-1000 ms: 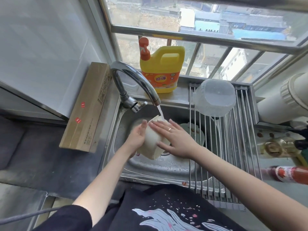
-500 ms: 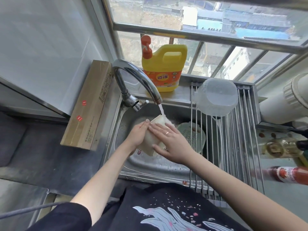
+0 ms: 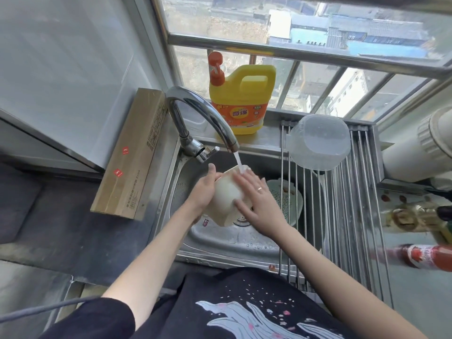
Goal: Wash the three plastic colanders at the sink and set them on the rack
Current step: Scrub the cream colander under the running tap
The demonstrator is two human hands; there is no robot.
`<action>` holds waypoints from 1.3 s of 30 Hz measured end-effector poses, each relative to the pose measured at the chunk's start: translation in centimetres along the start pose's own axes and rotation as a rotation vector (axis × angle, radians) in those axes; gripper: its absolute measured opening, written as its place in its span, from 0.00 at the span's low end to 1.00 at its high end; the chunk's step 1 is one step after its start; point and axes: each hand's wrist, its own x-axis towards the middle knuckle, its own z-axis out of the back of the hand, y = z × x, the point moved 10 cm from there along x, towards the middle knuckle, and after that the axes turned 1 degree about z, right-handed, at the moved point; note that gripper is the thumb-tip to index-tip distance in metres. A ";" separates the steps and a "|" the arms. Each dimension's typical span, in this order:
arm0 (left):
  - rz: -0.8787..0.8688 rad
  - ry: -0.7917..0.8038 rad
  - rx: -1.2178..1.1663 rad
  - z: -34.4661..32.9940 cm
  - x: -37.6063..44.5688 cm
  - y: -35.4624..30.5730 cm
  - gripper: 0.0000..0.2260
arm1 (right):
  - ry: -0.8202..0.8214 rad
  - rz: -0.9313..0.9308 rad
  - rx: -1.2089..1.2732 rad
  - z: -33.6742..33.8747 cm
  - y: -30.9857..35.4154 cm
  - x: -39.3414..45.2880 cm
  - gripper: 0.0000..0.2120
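From the head view, a cream colander point(image 3: 226, 192) is held on its side over the steel sink point(image 3: 220, 243), under water running from the faucet point(image 3: 200, 111). The left hand point(image 3: 204, 192) is curled round its left side, that grip clamped on the colander. The right hand point(image 3: 256, 201) is laid across its right side with fingers straight, that grip apart. A green colander point(image 3: 287, 200) is seen in the sink, just right of the hands. A clear colander point(image 3: 318, 140) is set upside down on the rack point(image 3: 354, 216). A yellow detergent jug point(image 3: 241, 99) is stood on the sill behind the faucet.
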 end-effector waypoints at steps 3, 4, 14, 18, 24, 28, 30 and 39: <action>0.044 0.013 -0.079 0.6 -0.3 1.4 0.27 | 0.007 -0.292 0.067 0.5 -4.1 0.0 0.28; 0.048 0.011 -0.089 0.6 -0.3 1.6 0.25 | 0.033 -0.327 -0.014 0.6 -4.3 0.0 0.27; -0.023 -0.038 -0.136 0.5 -0.3 1.6 0.13 | 0.065 -0.149 -0.077 0.8 -0.6 1.3 0.25; -0.070 -0.061 -0.120 0.5 -0.2 1.3 0.11 | 0.119 0.088 -0.335 -1.0 2.9 0.1 0.25; -0.096 -0.111 -0.042 1.0 -0.4 0.9 0.11 | 0.090 -0.171 -0.266 1.0 -1.7 0.2 0.29; -0.117 -0.141 -0.019 2.0 -0.7 1.0 0.11 | 0.227 0.229 -0.433 -1.3 2.2 -1.3 0.25; -0.166 -0.133 0.049 1.7 -0.8 0.4 0.11 | 0.183 0.044 -0.418 0.2 0.1 -0.3 0.25; -0.225 -0.148 0.108 2.1 -1.3 -0.7 0.13 | 0.100 -0.147 -0.374 1.7 -2.0 0.5 0.30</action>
